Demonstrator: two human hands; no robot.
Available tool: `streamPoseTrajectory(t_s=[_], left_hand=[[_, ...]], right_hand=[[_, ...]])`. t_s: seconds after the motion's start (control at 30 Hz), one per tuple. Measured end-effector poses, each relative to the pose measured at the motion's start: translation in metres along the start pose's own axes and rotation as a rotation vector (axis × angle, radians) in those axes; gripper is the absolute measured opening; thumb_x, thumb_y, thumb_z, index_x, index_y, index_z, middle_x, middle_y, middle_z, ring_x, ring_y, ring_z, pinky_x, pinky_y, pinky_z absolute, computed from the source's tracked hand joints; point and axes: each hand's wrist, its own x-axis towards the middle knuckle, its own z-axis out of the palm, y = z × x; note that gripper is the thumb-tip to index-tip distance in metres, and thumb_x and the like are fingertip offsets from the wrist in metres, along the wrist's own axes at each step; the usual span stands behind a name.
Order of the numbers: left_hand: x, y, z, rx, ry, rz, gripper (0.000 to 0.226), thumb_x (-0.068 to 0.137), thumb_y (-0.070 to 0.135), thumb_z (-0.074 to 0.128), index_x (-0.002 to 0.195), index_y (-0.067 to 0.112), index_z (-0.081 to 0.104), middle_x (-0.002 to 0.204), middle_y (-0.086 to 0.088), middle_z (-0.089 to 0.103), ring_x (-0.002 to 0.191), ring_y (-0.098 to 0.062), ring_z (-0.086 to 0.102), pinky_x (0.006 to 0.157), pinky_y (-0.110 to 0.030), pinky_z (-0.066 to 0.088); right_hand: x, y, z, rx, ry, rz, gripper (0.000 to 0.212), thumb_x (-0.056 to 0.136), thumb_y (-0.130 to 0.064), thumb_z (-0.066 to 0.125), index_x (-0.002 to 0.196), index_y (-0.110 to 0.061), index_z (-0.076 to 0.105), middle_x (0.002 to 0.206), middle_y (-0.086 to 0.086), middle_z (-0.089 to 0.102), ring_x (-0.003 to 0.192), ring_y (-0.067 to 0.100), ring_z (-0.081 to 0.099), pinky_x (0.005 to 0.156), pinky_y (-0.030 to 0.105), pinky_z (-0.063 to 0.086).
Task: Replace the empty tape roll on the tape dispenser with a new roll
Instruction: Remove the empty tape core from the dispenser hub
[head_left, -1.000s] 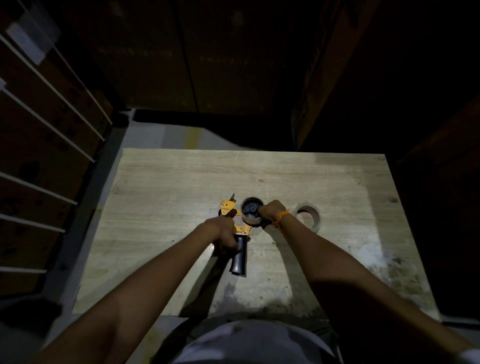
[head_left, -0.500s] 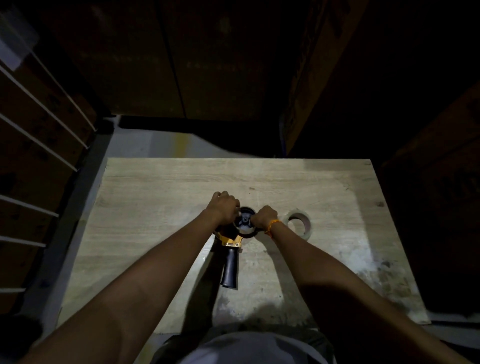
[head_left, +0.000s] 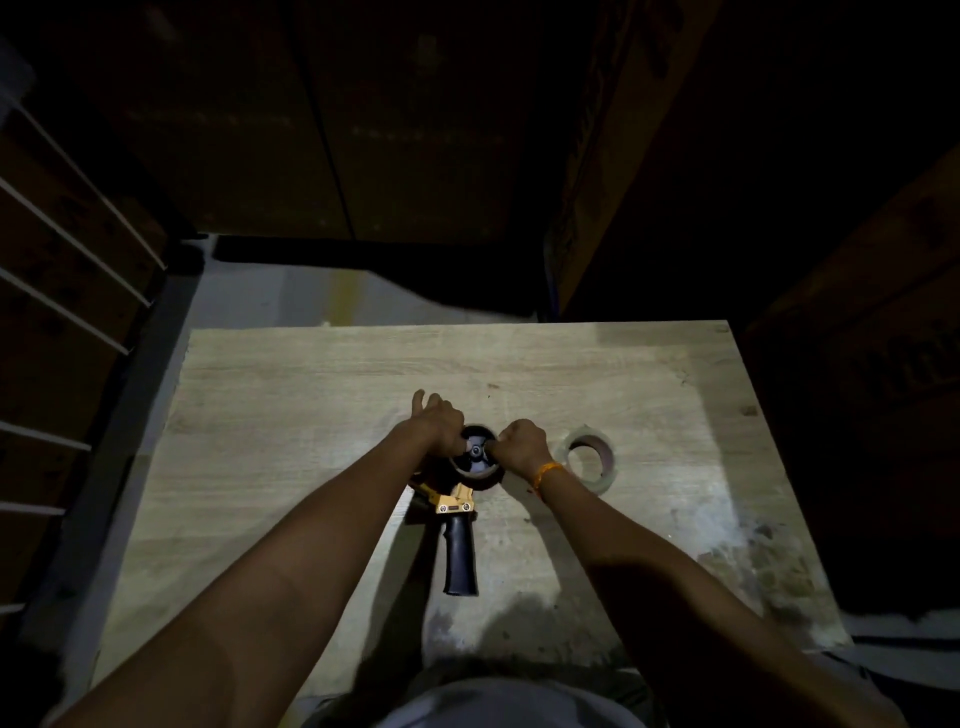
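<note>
A tape dispenser with a yellow frame and a black handle lies on the wooden table, handle toward me. Its round black hub carries a dark ring. My left hand grips the left edge of that ring, with two fingers stretched out away from me. From the right, my right hand pinches the ring; an orange band is on its wrist. A clear tape roll lies flat on the table just right of my right hand, touched by neither hand.
Dark cardboard boxes stand close behind and to the right of the table. White bars of a rack run along the left. A pale floor strip shows beyond the far edge. The table's near right corner is stained.
My left hand left the dispenser's handle and frame and moved up to the hub. Two of its fingers have now spread. My right hand stayed on the ring.
</note>
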Motion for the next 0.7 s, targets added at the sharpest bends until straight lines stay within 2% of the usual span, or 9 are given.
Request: streamPoseTrajectory(t_s=[0.03,0.1,0.2,0.23,0.3,0.4,0.5,0.63,0.7], left_hand=[[0.000,-0.002,-0.001,-0.002,-0.005,0.000,0.057,0.096,0.054,0.055,0.130,0.008,0.064,0.147,-0.022,0.046,0.149,-0.040,0.022,0.123,-0.062,-0.003],[0.000,-0.004,-0.004,-0.003,-0.008,0.012,0.064,0.094,0.060,0.056,0.131,0.009,0.063,0.147,-0.023,0.044,0.148,-0.041,0.022,0.122,-0.063,-0.004],[-0.004,-0.007,-0.007,0.010,-0.005,0.045,0.061,0.095,0.059,0.056,0.135,0.013,0.060,0.146,-0.022,0.046,0.149,-0.040,0.021,0.123,-0.062,-0.005],[-0.005,-0.010,-0.007,-0.002,0.007,0.057,0.055,0.096,0.056,0.056,0.134,0.016,0.060,0.143,-0.020,0.051,0.148,-0.039,0.023,0.123,-0.061,-0.004],[-0.007,-0.018,-0.004,-0.070,0.029,0.083,0.043,0.097,0.049,0.057,0.131,0.022,0.059,0.135,-0.014,0.060,0.145,-0.036,0.029,0.123,-0.059,-0.002],[-0.017,-0.028,0.000,-0.195,0.046,0.128,0.037,0.097,0.044,0.061,0.129,0.027,0.055,0.129,-0.008,0.065,0.140,-0.033,0.037,0.122,-0.055,0.000],[-0.028,-0.032,0.001,-0.253,0.044,0.197,0.036,0.098,0.039,0.064,0.130,0.029,0.053,0.120,-0.004,0.071,0.134,-0.031,0.042,0.123,-0.056,0.001],[-0.040,-0.042,0.000,-0.290,0.078,0.253,0.033,0.095,0.034,0.068,0.126,0.031,0.055,0.102,0.006,0.069,0.131,-0.027,0.046,0.123,-0.057,0.000],[-0.045,-0.049,-0.001,-0.307,0.097,0.266,0.032,0.095,0.031,0.068,0.125,0.033,0.056,0.096,0.012,0.066,0.128,-0.025,0.050,0.124,-0.059,0.000]], right_hand=[[-0.002,0.003,0.000,0.043,0.012,-0.012,0.048,0.079,-0.021,0.076,0.045,-0.017,0.043,0.049,0.004,0.046,0.052,0.017,0.048,0.063,0.031,0.045],[-0.005,0.006,-0.002,0.148,-0.001,-0.034,0.040,0.079,-0.025,0.080,0.052,-0.020,0.051,0.060,0.001,0.057,0.062,0.016,0.056,0.068,0.032,0.052],[-0.010,0.009,-0.010,0.321,-0.101,-0.074,0.032,0.073,-0.039,0.089,0.078,-0.020,0.064,0.079,-0.003,0.066,0.078,0.016,0.064,0.076,0.035,0.056],[-0.011,0.013,-0.014,0.386,-0.149,-0.089,0.040,0.070,-0.041,0.091,0.090,-0.016,0.067,0.087,0.000,0.067,0.083,0.016,0.066,0.077,0.035,0.058],[-0.016,0.020,-0.021,0.459,-0.244,-0.173,0.060,0.068,-0.031,0.095,0.116,-0.011,0.064,0.109,0.004,0.064,0.097,0.018,0.065,0.080,0.032,0.059],[-0.018,0.032,-0.023,0.174,-0.258,-0.361,0.096,0.059,-0.023,0.100,0.140,-0.018,0.049,0.137,0.007,0.048,0.122,0.023,0.055,0.097,0.036,0.054],[-0.027,0.027,-0.013,0.021,-0.196,-0.508,0.100,0.056,-0.024,0.099,0.143,-0.017,0.051,0.139,0.009,0.053,0.124,0.028,0.053,0.104,0.043,0.049],[-0.045,0.011,-0.010,0.080,-0.099,-0.654,0.076,0.062,-0.022,0.094,0.132,-0.018,0.064,0.129,0.008,0.066,0.115,0.025,0.062,0.092,0.033,0.051],[-0.048,0.007,-0.013,0.055,-0.064,-0.690,0.069,0.063,-0.031,0.091,0.127,-0.021,0.067,0.121,0.006,0.069,0.109,0.025,0.065,0.090,0.038,0.055]])
